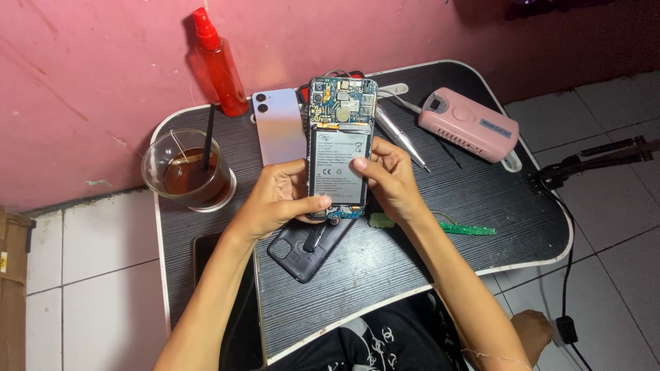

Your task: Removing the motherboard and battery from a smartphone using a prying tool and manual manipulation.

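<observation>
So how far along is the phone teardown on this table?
Done: the back cover is off and lies beside the phone, so board and battery are bare. In hand: the left hand grips the phone's lower edge, and the right hand rests its thumb on the battery. Left: the battery is not yet out; the green tool lies untouched.

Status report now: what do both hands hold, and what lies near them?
Left hand and right hand both grip the opened phone, battery showing. Black case lies beneath. Green tool beside right wrist.
</observation>
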